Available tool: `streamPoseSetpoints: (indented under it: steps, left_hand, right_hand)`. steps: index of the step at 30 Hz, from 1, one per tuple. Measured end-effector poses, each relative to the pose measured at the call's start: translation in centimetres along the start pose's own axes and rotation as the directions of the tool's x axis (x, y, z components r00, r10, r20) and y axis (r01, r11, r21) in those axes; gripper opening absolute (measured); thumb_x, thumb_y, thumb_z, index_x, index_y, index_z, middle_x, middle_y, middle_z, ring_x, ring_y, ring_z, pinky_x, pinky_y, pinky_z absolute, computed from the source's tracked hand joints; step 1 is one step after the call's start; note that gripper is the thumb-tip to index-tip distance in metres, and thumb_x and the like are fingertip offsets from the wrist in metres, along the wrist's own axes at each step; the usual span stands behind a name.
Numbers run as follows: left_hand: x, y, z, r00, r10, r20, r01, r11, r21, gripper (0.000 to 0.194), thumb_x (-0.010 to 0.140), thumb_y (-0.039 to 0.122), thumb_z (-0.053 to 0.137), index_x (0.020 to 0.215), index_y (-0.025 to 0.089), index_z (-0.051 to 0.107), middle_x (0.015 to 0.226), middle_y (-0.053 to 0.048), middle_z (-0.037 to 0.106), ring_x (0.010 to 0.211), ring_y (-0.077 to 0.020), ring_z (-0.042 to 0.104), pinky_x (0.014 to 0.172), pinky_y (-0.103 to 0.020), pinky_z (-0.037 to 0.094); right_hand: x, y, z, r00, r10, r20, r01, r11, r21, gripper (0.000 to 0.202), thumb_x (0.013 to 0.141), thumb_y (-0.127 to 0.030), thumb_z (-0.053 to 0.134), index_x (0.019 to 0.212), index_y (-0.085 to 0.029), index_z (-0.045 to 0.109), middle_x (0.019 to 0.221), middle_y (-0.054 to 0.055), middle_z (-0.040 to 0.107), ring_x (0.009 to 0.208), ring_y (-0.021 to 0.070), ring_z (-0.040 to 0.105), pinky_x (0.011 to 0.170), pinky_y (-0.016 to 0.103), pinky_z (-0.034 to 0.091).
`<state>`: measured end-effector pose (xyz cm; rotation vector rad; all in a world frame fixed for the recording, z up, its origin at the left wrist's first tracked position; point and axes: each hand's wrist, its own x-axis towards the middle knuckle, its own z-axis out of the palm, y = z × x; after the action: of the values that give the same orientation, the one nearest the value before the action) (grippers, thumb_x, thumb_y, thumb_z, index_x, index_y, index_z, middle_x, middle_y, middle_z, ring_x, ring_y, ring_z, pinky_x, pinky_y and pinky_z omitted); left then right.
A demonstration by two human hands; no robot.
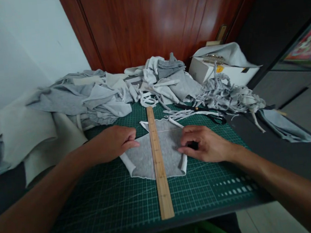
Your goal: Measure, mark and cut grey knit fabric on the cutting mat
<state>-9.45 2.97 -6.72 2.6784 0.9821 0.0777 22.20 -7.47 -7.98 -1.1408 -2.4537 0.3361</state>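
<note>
A small piece of grey fabric [141, 157] with curled white edges lies on the green cutting mat [111, 195]. Across its middle runs a wooden ruler [158, 160], pointing away from me and reaching past the fabric at both ends. My left hand [116, 143] is closed, thumb and forefinger pinched at the upper left edge of the fabric. On the opposite side, my right hand [202, 143] has its fingers curled, with thumb and fingertips at the fabric's right edge. Neither hand touches the ruler.
Heaped grey and white fabric [87, 97] spans the back of the table. Black scissors [202, 109] lie among cut strips [180, 114] on the right. Behind them are tangled scraps [225, 94] and a white box [203, 70]. A wooden door [148, 21] stands behind.
</note>
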Motion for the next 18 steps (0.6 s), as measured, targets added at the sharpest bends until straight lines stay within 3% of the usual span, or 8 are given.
streamPoseSetpoints:
  steps: [4,8,11,14,16,18]
  left_hand:
    - [0.1,0.1,-0.1,1.000,-0.020,0.005,0.019,1.000,0.007,0.029,0.095,0.041,0.057,0.075,0.021,0.050,0.069,0.000,0.058,0.064,-0.0171,0.052,0.063,-0.031,0.027]
    - [0.2,0.1,-0.1,0.999,-0.029,0.014,0.029,1.000,0.006,0.031,0.095,0.044,0.056,0.075,0.021,0.051,0.069,0.000,0.058,0.064,-0.0174,0.052,0.063,-0.031,0.027]
    - [0.1,0.0,-0.1,0.999,-0.038,0.024,0.038,0.999,0.006,0.032,0.096,0.045,0.055,0.076,0.021,0.051,0.070,0.000,0.059,0.065,-0.0180,0.053,0.063,-0.031,0.027]
    - [0.0,0.2,-0.3,0.998,-0.047,0.036,0.047,0.999,0.002,0.032,0.095,0.045,0.056,0.076,0.021,0.052,0.070,0.000,0.059,0.066,-0.0183,0.054,0.063,-0.031,0.028]
    - [0.0,0.4,-0.3,0.998,-0.049,0.037,0.049,0.999,0.000,0.032,0.095,0.045,0.056,0.075,0.021,0.052,0.069,0.000,0.059,0.065,-0.0182,0.054,0.063,-0.031,0.028]
    - [0.1,0.4,-0.3,0.998,-0.052,0.037,0.052,0.999,0.000,0.032,0.095,0.045,0.056,0.075,0.021,0.052,0.069,0.000,0.059,0.064,-0.0180,0.053,0.063,-0.031,0.028]
  right_hand:
    - [-0.5,-0.1,-0.4,0.999,0.037,0.013,-0.037,0.999,0.024,0.036,0.102,-0.045,0.063,0.077,-0.018,0.064,0.074,0.001,0.059,0.071,0.0159,0.054,0.067,0.030,0.038]
    - [-1.0,-0.3,-0.1,0.983,0.184,-0.028,-0.182,0.982,0.051,0.046,0.098,-0.056,0.067,0.072,-0.018,0.059,0.070,-0.002,0.056,0.063,0.0130,0.050,0.060,0.029,0.033]
    - [-1.0,-0.5,-0.3,0.964,0.265,0.029,-0.266,0.963,0.044,0.043,0.091,-0.054,0.077,0.074,-0.018,0.060,0.072,-0.002,0.058,0.064,0.0128,0.051,0.059,0.028,0.033]
    - [-0.8,-0.6,-1.3,0.919,0.372,0.133,-0.376,0.926,0.011,0.048,0.079,-0.055,0.087,0.102,-0.016,0.069,0.079,-0.001,0.062,0.066,0.0148,0.055,0.060,0.028,0.036]
    - [-0.8,-0.5,-2.3,0.882,0.430,0.194,-0.433,0.901,-0.028,0.077,0.073,-0.059,0.090,0.132,-0.016,0.064,0.086,0.001,0.065,0.071,0.0180,0.059,0.062,0.029,0.039]
    - [-0.9,-0.4,-3.1,0.858,0.458,0.233,-0.460,0.887,-0.051,0.096,0.070,-0.060,0.091,0.148,-0.017,0.056,0.088,0.002,0.065,0.073,0.0200,0.061,0.063,0.029,0.041]
